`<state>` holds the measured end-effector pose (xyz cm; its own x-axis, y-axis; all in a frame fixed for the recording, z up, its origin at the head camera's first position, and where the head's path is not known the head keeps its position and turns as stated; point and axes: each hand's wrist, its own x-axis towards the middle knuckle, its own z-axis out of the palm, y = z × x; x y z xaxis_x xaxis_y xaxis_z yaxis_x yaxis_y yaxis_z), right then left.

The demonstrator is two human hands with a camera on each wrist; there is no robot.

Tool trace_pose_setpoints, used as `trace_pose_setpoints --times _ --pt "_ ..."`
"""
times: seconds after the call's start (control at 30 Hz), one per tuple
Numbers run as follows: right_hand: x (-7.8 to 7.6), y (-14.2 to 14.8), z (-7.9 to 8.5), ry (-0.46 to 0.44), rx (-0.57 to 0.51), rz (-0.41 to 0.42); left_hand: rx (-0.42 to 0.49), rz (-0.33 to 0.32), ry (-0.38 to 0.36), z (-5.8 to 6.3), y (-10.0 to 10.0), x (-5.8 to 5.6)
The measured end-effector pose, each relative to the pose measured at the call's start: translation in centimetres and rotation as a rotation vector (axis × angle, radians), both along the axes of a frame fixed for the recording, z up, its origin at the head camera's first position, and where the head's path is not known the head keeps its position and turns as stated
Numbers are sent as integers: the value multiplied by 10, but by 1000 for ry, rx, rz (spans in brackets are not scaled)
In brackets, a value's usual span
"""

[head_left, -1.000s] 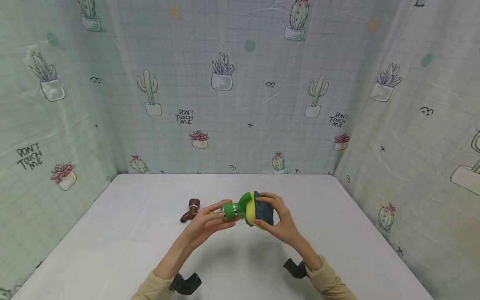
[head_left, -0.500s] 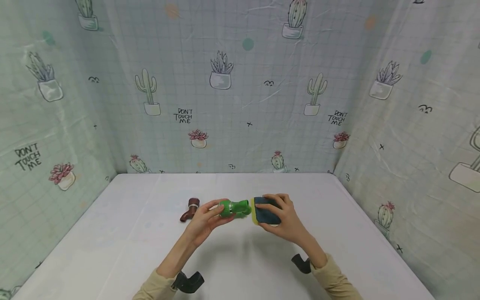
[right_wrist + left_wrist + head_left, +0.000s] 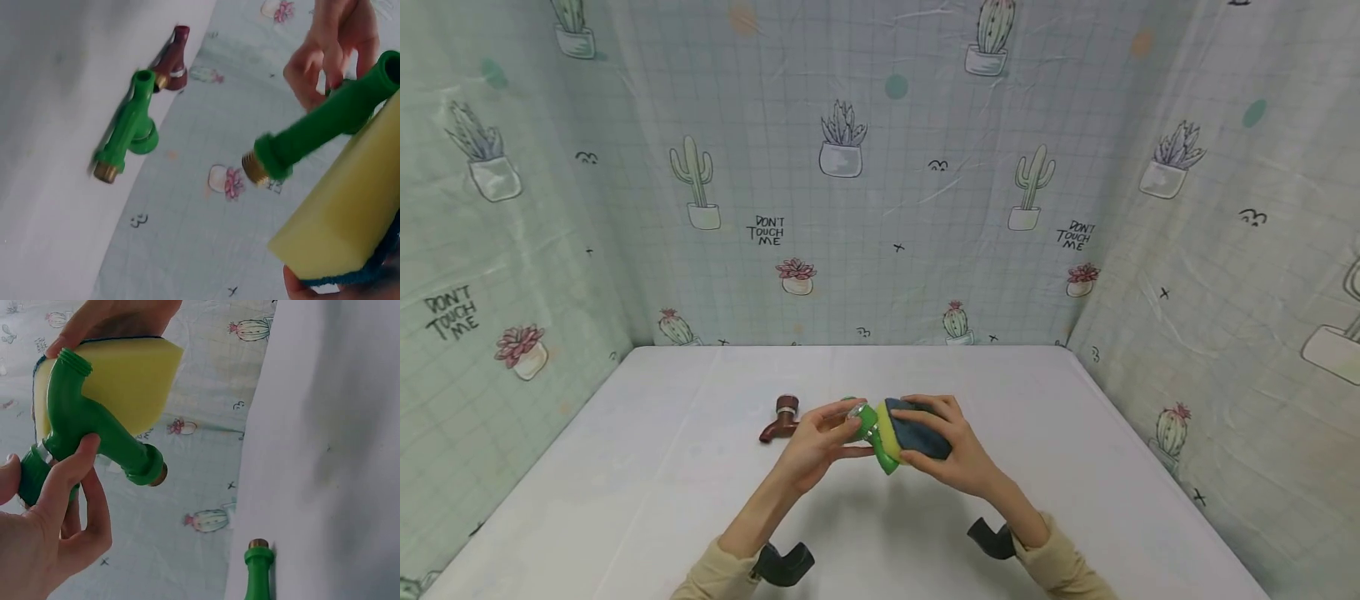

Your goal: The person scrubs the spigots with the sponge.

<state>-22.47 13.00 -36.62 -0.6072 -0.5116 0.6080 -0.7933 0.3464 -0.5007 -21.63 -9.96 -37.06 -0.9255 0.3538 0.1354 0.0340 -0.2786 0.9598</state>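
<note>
In the head view my left hand (image 3: 820, 443) grips a green tap (image 3: 886, 450) by its knob, off the table. The left wrist view shows the tap's spout, body and brass threaded end (image 3: 161, 475), with my thumb and fingers about the knob. My right hand (image 3: 958, 457) holds a sponge (image 3: 921, 432), yellow with a dark blue scouring side. Its yellow face (image 3: 134, 378) is turned to the tap and appears to touch it. The fingers of my right hand lie over the blue side, and the sponge hides part of the tap from above.
A maroon tap (image 3: 780, 421) lies on the white table (image 3: 662, 475), left of my left hand. Beside it in the right wrist view is a second green tap (image 3: 131, 125), mostly hidden in the head view. A cactus-print curtain (image 3: 880, 192) encloses the table's back and sides.
The green tap has turned in my left hand, its spout now pointing down toward me. My right hand drew the sponge slightly away, then brought it back left against the tap.
</note>
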Motion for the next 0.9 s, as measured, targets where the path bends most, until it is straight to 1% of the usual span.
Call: trace_pose_setpoints --times 0.1,0.2,0.27,0.37,0.43,0.5,0.57,0.63,0.7,0.8,0.87,0.9 --pt "6 -5 0 22 -12 -7 -28 55 18 3 5 5" --pt "10 -10 2 62 -16 -42 -65 101 46 5 10 9" --pt "10 -12 2 96 -13 -72 -84 114 66 5 11 11" --pt "4 -10 0 151 2 -141 -85 88 107 5 13 15" --pt "-4 -5 -3 157 10 -182 -90 41 157 6 14 18" --pt "-11 2 -3 118 -2 -213 -85 6 197 7 15 20" --pt "-15 7 -1 59 -31 -232 -81 5 218 9 17 21" --pt "-14 10 2 20 -60 -244 -91 33 227 11 18 21" --pt "-6 9 7 9 -65 -236 -131 95 231 12 19 20" --pt "9 2 10 56 11 -219 -205 195 242 13 20 18" --pt "18 -4 9 112 72 -223 -223 246 239 14 21 16" --pt "21 -6 8 143 100 -230 -216 268 233 15 21 15"
